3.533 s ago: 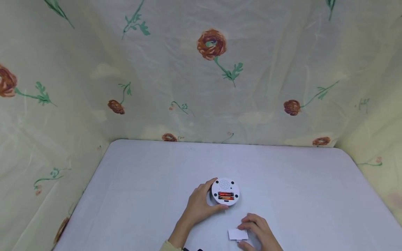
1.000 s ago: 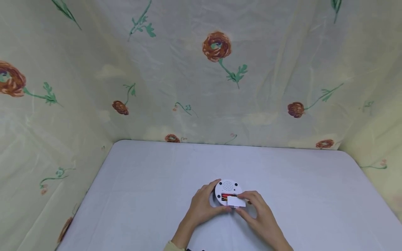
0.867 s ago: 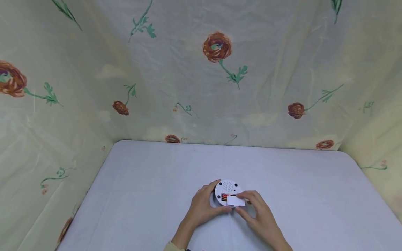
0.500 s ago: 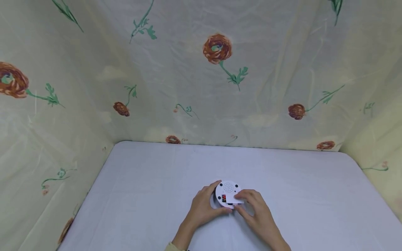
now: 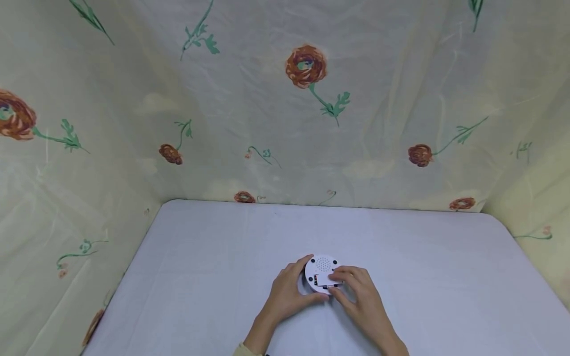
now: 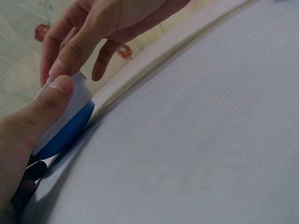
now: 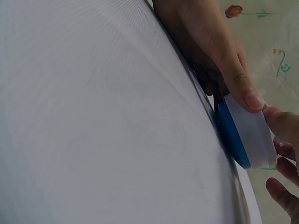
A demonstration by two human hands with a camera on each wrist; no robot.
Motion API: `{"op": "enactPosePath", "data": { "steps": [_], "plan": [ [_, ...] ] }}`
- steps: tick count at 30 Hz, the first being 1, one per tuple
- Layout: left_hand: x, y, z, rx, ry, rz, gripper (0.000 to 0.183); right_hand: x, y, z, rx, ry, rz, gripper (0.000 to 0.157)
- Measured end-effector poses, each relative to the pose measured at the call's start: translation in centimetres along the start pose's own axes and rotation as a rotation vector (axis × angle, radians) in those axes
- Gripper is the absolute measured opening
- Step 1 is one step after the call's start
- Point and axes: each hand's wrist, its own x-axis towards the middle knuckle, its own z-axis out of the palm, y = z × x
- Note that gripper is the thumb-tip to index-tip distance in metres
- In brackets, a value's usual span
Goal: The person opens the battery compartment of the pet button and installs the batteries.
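A round white device point(image 5: 321, 263) with speaker holes and dark feet lies with its battery side up near the table's front. Its lower shell shows blue in both wrist views. My left hand point(image 5: 285, 291) grips the rim, with the thumb at the near edge and fingers round the far left. My right hand point(image 5: 364, 299) pinches a white battery cover point(image 5: 323, 280) between thumb and fingertips. The cover lies over most of the battery bay, and a narrow strip of the bay shows at its left end. The batteries are mostly hidden beneath it.
A white cloth covers the table point(image 5: 213, 257), which has rounded far corners. Behind it and at both sides hangs a pale flower-printed curtain point(image 5: 356, 99).
The right hand has brought the battery cover from the table at the near right onto the device, then slid it left and away over the batteries. The left hand keeps its grip.
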Motion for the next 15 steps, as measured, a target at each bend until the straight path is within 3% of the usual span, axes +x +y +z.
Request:
{"op": "enactPosePath", "data": {
  "steps": [9,15],
  "plan": [
    [-0.03,-0.01,0.04,0.007,0.030,0.029,0.095,-0.20,-0.11,0.43,0.017,0.033,-0.018,0.025],
    [-0.03,-0.13,0.11,0.019,0.038,0.038,0.094,-0.18,-0.42,0.56,0.023,0.032,0.032,0.026]
  ]
}}
